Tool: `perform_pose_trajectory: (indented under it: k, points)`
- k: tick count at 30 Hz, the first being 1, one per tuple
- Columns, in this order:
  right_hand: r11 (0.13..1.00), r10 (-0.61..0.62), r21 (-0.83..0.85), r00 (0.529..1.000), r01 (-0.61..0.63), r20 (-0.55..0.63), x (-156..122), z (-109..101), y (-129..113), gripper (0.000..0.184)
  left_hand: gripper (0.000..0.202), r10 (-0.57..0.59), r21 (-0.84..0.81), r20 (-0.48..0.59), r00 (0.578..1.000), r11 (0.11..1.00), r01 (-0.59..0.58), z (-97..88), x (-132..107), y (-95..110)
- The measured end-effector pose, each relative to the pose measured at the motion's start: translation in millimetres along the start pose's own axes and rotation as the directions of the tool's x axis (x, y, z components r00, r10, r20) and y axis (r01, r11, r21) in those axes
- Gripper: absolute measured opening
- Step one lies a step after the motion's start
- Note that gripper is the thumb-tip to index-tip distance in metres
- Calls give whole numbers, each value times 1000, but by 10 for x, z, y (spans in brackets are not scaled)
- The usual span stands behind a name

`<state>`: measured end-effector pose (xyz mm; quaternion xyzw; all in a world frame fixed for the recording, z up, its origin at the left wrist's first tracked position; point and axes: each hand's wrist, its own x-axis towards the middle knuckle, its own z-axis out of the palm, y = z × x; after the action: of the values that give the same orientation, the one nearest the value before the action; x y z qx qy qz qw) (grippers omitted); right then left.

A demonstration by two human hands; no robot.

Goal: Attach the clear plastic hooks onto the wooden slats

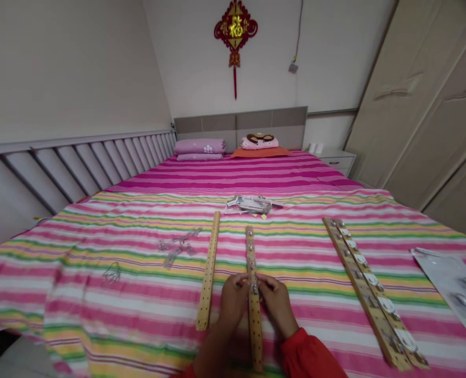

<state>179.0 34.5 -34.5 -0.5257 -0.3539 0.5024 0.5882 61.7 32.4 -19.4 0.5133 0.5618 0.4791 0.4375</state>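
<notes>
Red sleeve (311, 354), right arm, lies nearest. Left hand (234, 296) and right hand (277, 302) are narrowed on opposite edges of the drilled wooden strip (255, 328), beside a metal fitting (254, 289). Strip rests lengthwise on the striped bed (138, 320). Sound practice: steady both edges, align fitting squarely, press evenly.

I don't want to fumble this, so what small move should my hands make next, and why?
Probably press the nearest metal piece on the middle wooden strip firmly down: the left hand and right hand flank it, and the strip's nearer end carries none.
</notes>
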Motion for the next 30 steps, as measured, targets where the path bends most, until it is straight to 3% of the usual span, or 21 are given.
perform_pose_trajectory:
  k: [6, 11, 13, 15, 17, 19, 22, 27, 30]
  points:
    - [1000, 27, -1, 999, -27, 35, -18, -23, -23, 29, 25, 29, 10, 38, 999, 1000, -29, 19, -14, 64]
    - [999, -35, 35, 999, 35, -5, -109, -78, -12, 33, 30, -60, -29, -3, 998, 998, 60, -60, -49, 73]
    - [996, -72, 50, 997, 73, -15, -147, -105, -1, 32, 33, -59, -52, -31, 998, 997, 58, -207, -23, 100]
    - [995, -87, 57, 996, 87, -2, -171, -124, 10, 33, 30, 22, 4, -110, 994, 1000, -22, -447, 58, 142]
    - [994, -91, 60, 996, 90, 7, -178, -132, 18, 35, 22, 171, 158, -252, 953, 978, -133, -750, 190, 170]
    - [994, -91, 56, 996, 91, 12, -172, -131, 21, 36, 19, 285, 335, -319, 904, 926, -174, -1058, 346, 157]
    - [995, -91, 37, 996, 90, 18, -159, -124, 19, 38, 25, 391, 567, -299, 870, 807, -167, -1403, 544, 59]
    - [994, -106, 17, 994, 106, 16, -169, -116, -6, 42, 28, 422, 762, -176, 890, 630, -148, -1553, 681, -73]
    - [995, -103, 19, 995, 103, 14, -182, -106, -27, 42, 21, 425, 712, -180, 887, 678, -181, -1525, 717, -27]
